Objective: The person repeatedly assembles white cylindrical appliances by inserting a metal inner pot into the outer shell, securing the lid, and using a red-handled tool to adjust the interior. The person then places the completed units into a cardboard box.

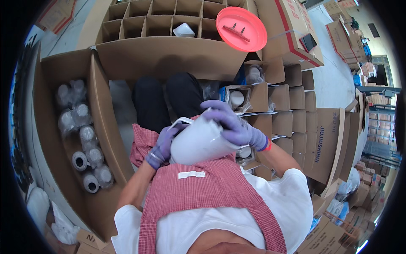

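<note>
Head view, looking down over my lap. I hold a white plastic jug point(201, 142) on its side above my red checked apron point(211, 190), its mouth end turned away from me. My left hand point(163, 146), in a purple glove, cups the jug's near-left end, fingers curled shut against it from below; this looks like the supporting grip. My right hand point(230, 122), also gloved, lies over the far-right end with fingers closed around the neck, probably so that end can be steadied or turned; the cap itself is hidden under the hand.

Left of the jug, an open cardboard carton point(63, 127) holds a row of plastic-wrapped bottles point(84, 139) lying on their sides, clear film over each. Beyond the jug, a large carton with cardboard dividers point(160, 21) stands with most cells vacant; one cell holds a white jug top point(184, 29). A round pink lid point(241, 28) rests on that carton's right-hand rim. Right of the jug, a second divided carton point(292, 97) has a few cells filled with wrapped white containers point(237, 98), the others showing bare cardboard
</note>
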Demonstrator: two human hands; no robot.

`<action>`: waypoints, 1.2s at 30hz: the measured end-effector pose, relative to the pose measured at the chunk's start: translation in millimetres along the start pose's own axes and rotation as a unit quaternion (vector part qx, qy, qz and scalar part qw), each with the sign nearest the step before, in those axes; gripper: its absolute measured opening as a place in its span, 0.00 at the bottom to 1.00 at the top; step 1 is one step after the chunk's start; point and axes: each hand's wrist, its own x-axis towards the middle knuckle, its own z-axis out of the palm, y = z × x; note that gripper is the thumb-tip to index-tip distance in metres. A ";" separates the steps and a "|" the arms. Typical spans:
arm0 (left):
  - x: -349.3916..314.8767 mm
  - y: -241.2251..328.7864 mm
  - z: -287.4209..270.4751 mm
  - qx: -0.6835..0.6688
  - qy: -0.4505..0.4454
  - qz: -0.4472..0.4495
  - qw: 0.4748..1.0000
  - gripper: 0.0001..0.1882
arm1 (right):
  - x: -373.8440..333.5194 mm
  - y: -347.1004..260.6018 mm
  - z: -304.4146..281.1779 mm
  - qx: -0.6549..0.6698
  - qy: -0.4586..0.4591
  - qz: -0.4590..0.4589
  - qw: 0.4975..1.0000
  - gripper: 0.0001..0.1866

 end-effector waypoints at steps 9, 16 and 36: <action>9.7 126.2 -11.3 0.372 0.128 0.397 0.829 0.16 | 15.6 45.6 28.7 0.531 0.364 0.433 0.631 0.25; 22.9 110.9 -31.5 -0.004 0.148 0.100 0.984 0.15 | 32.4 10.4 -1.8 0.030 0.220 -0.001 0.975 0.29; 44.4 111.3 -49.9 -0.062 0.059 0.061 0.994 0.15 | 71.6 -13.9 -36.0 -0.139 0.054 -0.157 0.976 0.31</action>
